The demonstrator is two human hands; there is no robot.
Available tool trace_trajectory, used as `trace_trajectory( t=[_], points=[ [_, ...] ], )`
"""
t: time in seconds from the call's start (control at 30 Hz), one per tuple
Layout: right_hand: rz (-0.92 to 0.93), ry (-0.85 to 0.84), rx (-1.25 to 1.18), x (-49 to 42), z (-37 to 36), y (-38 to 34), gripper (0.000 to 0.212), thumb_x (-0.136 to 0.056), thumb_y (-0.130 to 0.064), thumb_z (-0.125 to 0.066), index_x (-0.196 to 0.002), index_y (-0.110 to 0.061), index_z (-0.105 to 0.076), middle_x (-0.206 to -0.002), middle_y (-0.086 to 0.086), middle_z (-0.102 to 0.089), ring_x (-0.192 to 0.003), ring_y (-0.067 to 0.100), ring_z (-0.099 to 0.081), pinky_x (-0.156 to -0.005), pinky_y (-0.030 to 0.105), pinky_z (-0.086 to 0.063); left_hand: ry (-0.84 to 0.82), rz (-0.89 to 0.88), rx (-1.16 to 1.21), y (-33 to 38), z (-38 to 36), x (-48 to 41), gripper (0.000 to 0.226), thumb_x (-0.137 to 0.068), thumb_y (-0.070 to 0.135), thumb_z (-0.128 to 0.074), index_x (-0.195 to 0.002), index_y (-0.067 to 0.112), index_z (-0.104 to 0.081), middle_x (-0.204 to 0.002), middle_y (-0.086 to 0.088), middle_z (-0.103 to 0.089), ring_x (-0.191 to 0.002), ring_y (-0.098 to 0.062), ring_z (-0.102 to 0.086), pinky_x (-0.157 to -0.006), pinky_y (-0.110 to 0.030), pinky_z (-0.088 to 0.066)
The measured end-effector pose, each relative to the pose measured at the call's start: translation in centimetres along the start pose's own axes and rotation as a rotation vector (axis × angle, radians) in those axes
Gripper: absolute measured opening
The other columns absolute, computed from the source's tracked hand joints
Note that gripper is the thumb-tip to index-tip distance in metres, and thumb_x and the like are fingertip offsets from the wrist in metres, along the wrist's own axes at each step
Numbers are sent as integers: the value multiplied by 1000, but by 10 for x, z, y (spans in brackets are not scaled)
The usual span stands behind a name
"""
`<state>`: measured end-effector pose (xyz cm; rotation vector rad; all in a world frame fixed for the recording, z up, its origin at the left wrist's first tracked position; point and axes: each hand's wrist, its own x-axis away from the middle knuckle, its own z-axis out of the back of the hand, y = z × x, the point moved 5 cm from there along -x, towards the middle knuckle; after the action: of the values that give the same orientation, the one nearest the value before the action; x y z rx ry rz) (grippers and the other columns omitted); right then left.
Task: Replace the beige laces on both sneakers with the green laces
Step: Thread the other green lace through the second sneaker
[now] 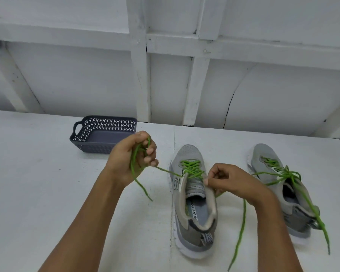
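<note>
Head view, edges: the white worktop [47, 173] ends at a white panelled wall [86, 85] behind. A seam runs front to back just left of the middle sneaker [196, 218].
Open room: bare worktop lies left of my left forearm and in front of the basket [106, 124]. A narrower strip lies between the two sneakers.
Basket: dark and latticed, near the wall, behind my left hand [130, 160], apart from both sneakers.
Middle sneaker: grey, upright, toe toward the wall. The green lace [192, 168] criss-crosses its front eyelets.
Right sneaker [294, 209]: grey, further right. The second green lace [279, 173] is threaded, its loose ends trailing past the heel.
Left fingers [150, 152]: curled round a loop of the green lace, raised left of the middle sneaker. The lace runs taut to the left eyelets, with a tail dangling below my palm.
Right hand [236, 182]: at the middle sneaker's right collar, fingers bent and pinching the green lace there. Its other end trails down toward me.
</note>
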<state>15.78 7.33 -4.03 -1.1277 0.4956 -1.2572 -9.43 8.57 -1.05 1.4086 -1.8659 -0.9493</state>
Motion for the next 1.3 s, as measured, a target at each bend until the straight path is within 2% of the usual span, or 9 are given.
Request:
trace_trajectory(
  t=[0.17, 0.27, 0.37, 0.5, 0.67, 0.87, 1.03, 1.17, 1.3],
  points=[
    [-1, -55, -9, -4, 4, 1, 21, -82, -19, -78, -87, -5, -64, -71, 1, -63, -69, 12, -62, -74, 41, -60, 98, 137, -609, -32, -4, 2, 15, -96, 16, -57, -83, 10, -54, -75, -7, -57, -50, -12, -28, -47, -24, -24],
    [48, -63, 20, -6, 4, -1, 20, -82, -20, -78, -93, -11, -63, -77, 1, -61, -71, 12, -60, -70, 36, -58, -2, 178, -864, -47, -12, 7, 12, -92, 19, -67, -98, 12, -60, -80, 5, -62, -53, -9, -37, -48, -22, -30],
    [161, 4, 80, -8, 4, -9, 18, -82, -26, -77, -94, -22, -64, -85, -8, -64, -77, 9, -59, -71, 29, -52, -48, 90, -1044, -50, -18, 11, 2, -91, 16, -68, -91, 17, -68, -78, 11, -64, -63, -2, -52, -60, -19, -42],
    [274, 9, 256, -10, -3, -25, 11, -82, -28, -77, -86, -32, -68, -96, -9, -63, -87, 9, -59, -72, 20, -44, -25, 14, -1165, -51, -17, 12, 9, -92, 13, -65, -87, 19, -69, -77, 8, -66, -72, -5, -56, -73, -31, -50],
    [348, 56, 521, -17, -16, -47, 9, -84, -22, -72, -77, -27, -67, -89, -9, -58, -81, 4, -52, -68, 16, -39, 30, 21, -1153, -55, -20, 9, 20, -99, 11, -55, -83, 21, -62, -74, 11, -62, -62, 2, -53, -66, -22, -42],
    [292, 11, 608, -24, -24, -44, 20, -94, -28, -61, -85, -13, -71, -92, -1, -57, -86, 18, -57, -78, 37, -46, 56, 13, -1004, -54, -16, 15, 11, -99, 10, -54, -97, 14, -64, -65, 1, -50, -45, -5, -33, -42, -15, -28],
    [275, -14, 528, -27, -23, -39, 28, -97, -33, -59, -83, -10, -69, -93, 2, -57, -87, 17, -57, -76, 32, -44, -17, -30, -1075, -50, -16, 14, 7, -91, 17, -69, -85, 20, -70, -55, 14, -49, -55, -8, -38, -58, -25, -34],
    [277, 6, 302, -22, -16, -31, 17, -91, -35, -67, -83, -20, -66, -86, -7, -60, -78, 6, -54, -69, 21, -43, 8, -15, -1081, -51, -16, 11, 21, -98, 15, -59, -79, 16, -67, -50, 17, -48, -51, 0, -39, -56, -12, -35],
    [254, 23, 199, -20, -8, -24, 7, -86, -26, -72, -85, -22, -66, -80, -10, -63, -71, 1, -55, -67, 18, -45, -14, 75, -1081, -60, -10, 11, 35, -103, 25, -51, -71, 20, -63, -59, 12, -53, -59, -5, -47, -60, -18, -39]
  ],
)
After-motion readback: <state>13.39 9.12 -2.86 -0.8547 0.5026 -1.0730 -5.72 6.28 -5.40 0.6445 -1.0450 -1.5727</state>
